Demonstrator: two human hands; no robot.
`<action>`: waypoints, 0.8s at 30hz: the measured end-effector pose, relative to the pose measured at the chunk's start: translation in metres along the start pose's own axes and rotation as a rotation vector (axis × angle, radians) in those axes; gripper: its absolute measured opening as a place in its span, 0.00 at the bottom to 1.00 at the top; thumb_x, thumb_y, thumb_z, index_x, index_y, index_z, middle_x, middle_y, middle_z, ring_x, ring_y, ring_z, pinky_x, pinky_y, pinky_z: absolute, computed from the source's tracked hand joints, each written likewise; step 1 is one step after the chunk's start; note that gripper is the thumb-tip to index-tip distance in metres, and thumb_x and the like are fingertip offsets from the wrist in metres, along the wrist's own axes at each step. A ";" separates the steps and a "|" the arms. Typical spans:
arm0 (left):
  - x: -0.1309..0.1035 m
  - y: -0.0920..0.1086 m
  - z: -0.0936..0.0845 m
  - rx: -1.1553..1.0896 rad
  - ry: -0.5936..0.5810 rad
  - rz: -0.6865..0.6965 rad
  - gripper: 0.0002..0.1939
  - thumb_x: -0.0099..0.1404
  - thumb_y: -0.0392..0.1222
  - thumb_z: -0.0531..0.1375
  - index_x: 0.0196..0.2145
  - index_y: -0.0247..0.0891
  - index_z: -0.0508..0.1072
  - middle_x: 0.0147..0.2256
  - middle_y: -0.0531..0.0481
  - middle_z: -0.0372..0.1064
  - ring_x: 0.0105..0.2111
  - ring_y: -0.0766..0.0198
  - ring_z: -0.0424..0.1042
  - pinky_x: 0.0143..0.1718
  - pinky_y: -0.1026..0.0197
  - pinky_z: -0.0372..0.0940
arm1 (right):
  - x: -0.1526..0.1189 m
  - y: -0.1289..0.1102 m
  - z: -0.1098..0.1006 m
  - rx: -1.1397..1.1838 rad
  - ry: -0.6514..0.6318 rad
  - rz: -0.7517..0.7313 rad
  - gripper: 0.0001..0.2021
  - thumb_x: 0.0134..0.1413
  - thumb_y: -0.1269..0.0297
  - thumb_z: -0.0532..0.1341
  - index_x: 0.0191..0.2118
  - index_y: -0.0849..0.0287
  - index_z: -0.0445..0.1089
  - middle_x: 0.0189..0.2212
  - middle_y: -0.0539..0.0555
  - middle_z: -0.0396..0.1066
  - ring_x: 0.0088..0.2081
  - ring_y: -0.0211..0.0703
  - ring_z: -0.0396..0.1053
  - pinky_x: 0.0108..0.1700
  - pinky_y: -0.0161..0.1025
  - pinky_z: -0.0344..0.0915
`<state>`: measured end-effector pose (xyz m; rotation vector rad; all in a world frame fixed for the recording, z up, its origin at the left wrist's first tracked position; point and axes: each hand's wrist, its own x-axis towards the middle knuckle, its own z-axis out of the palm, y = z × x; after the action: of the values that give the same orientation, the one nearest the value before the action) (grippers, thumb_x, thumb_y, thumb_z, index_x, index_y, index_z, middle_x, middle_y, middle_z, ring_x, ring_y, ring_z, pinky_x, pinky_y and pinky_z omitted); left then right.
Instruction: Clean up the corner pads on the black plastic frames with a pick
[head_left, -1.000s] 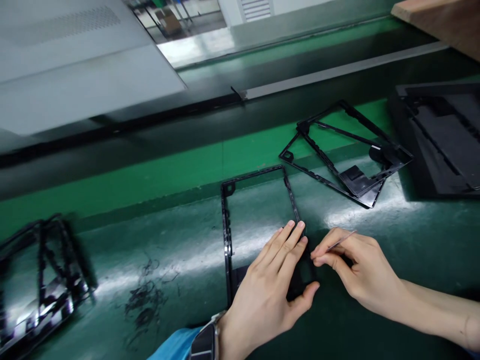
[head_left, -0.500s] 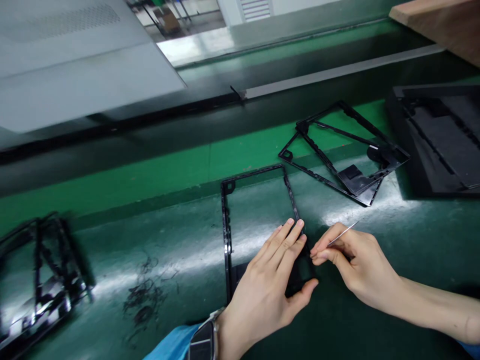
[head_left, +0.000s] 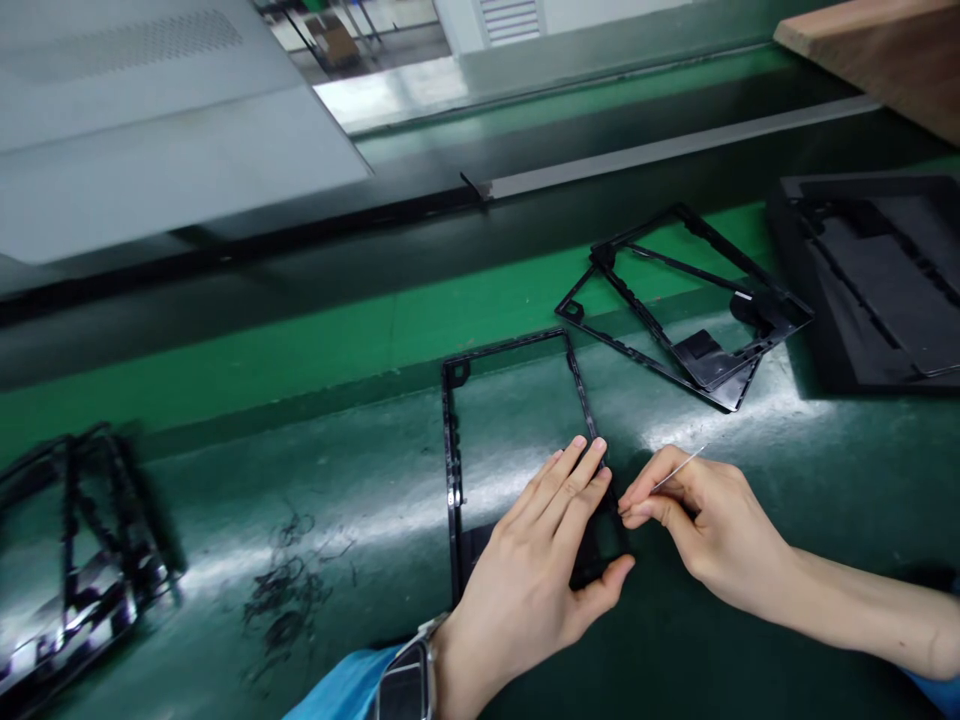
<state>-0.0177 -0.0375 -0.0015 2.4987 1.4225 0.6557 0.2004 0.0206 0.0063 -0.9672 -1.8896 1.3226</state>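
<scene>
Left hand (head_left: 536,560) flat, fingers extended, on frame (head_left: 453,480), which lies toward counter (head_left: 375,455) near edge. Right hand (head_left: 712,525) pinches thin tool (head_left: 679,468), tip hidden, just beside. Toward counter's right edge: black tray (head_left: 816,335), another frame (head_left: 855,287) inside. Piled frames (head_left: 69,540) toward left edge.

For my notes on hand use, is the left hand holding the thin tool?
No, the right hand pinches the thin tool, while the left hand rests on the black frame.
</scene>
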 end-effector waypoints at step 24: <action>0.000 0.001 0.002 0.007 0.004 -0.002 0.30 0.73 0.44 0.63 0.66 0.27 0.65 0.71 0.30 0.62 0.73 0.43 0.59 0.68 0.38 0.68 | -0.002 0.000 0.003 -0.011 0.032 0.005 0.11 0.71 0.77 0.56 0.42 0.55 0.73 0.37 0.48 0.77 0.36 0.35 0.81 0.41 0.32 0.80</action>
<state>-0.0160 -0.0379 -0.0024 2.5020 1.4311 0.6576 0.1990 0.0172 0.0055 -0.9939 -1.8734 1.2934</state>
